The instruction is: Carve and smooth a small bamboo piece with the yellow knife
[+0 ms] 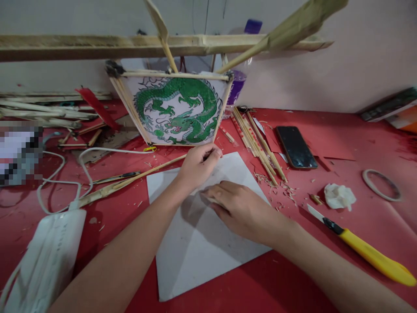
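A white sheet or board (202, 261) lies on the red table, turned at an angle. My left hand (202, 163) is curled closed over its far edge; whatever is between the fingers is hidden. Nearer to me, my right hand (233, 204) rests over the middle of the sheet, its fingers bent together round something small and pale that I cannot make out. Just beyond my left hand stands a stick-framed panel (182, 108) with a green dragon picture. A thin bamboo stick (156, 168) runs from the left toward my left wrist.
A yellow-handled knife (374, 256), crumpled tissue (339, 196), tape ring (381, 184) and black phone (296, 147) lie right. Bamboo sticks (257, 148) and shavings sit behind the sheet. A power strip (48, 256) with white cables is left. A long bamboo strip (97, 47) crosses above.
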### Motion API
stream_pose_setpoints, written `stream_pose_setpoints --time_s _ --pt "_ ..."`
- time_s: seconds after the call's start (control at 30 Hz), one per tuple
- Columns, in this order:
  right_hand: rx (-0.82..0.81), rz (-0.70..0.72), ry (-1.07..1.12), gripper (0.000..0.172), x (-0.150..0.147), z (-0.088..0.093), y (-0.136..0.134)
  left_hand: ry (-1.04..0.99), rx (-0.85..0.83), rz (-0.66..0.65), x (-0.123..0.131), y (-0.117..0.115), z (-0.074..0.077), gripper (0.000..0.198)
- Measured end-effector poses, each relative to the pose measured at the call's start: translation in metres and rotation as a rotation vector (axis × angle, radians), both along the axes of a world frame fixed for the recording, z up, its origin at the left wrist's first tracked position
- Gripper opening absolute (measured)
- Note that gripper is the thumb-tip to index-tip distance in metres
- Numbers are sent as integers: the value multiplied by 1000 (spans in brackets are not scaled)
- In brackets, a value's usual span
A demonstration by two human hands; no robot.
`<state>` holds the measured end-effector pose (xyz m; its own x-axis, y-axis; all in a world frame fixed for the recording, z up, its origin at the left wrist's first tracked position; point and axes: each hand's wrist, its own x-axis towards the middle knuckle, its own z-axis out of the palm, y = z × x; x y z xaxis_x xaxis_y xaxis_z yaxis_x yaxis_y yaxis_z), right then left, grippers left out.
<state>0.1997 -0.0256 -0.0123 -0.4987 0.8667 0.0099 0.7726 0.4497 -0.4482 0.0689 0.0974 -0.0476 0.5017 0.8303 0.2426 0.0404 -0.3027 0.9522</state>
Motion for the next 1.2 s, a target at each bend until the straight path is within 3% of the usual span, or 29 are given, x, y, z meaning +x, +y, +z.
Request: stream_pose_setpoints --time_s 0.37,0.6,0.77,0.83,0.9,1.03,1.13,1.2 --pt "27 -8 -15 27 2 5 3 14 9 7 0 1 -2 23" --pt "46 -182 -73 26 22 1 14 15 1 -1 0 1 0 24" --pt "-17 -79 17 21 19 9 14 32 8 -3 -1 0 0 26" --pt "-12 -100 61 17 25 16 17 37 10 -3 -1 0 0 25" --pt "41 -270 101 18 45 24 26 38 7 -3 -1 -1 0 25" --pt "218 -929 -59 30 129 28 46 45 -11 4 -1 -1 -1 26" --pt "166 -1154 -221 43 191 13 51 50 -20 4 -1 -2 0 27" --pt "118 -1203 -248 55 213 -1 49 58 -26 -2 -2 -2 1 27"
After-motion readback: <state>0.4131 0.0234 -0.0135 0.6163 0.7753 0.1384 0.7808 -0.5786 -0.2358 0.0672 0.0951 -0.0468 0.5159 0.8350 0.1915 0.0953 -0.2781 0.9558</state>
